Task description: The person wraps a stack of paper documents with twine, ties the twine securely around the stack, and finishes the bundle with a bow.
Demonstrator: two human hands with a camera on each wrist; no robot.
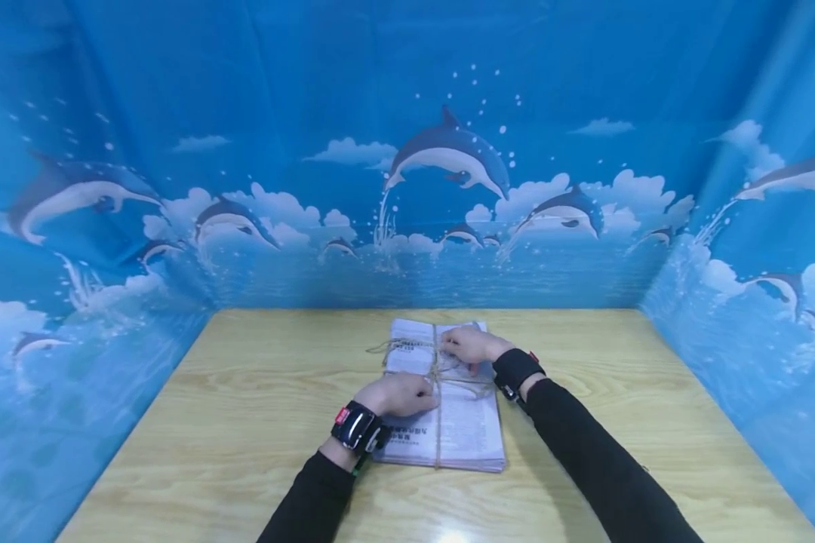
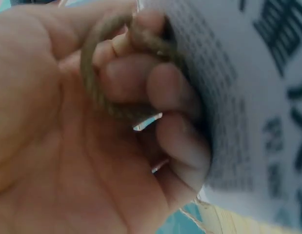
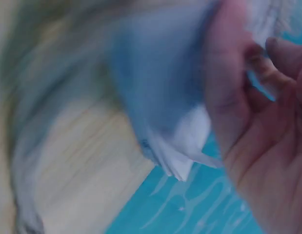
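A stack of newspapers [image 1: 472, 441] lies on the table, with jute twine [image 1: 438, 430] running lengthwise and crosswise over it. On the stack's left part, my left hand [image 1: 399, 394] has its fingers curled. The left wrist view shows a loop of the twine [image 2: 87, 68] passing through that hand [image 2: 107, 131], pinched at the fingers. Toward the upper right of the stack, my right hand [image 1: 474, 345] pinches at the twine beside the lengthwise strand. In the right wrist view its thumb and fingers [image 3: 229, 97] are drawn together; the strand between them is hard to make out.
The wood-grain table [image 1: 258, 392] extends on both sides of the stack. A blue curtain [image 1: 299, 90] printed with dolphins stands behind the table and along both sides. Loose twine [image 1: 378, 348] sticks out past the stack's left edge.
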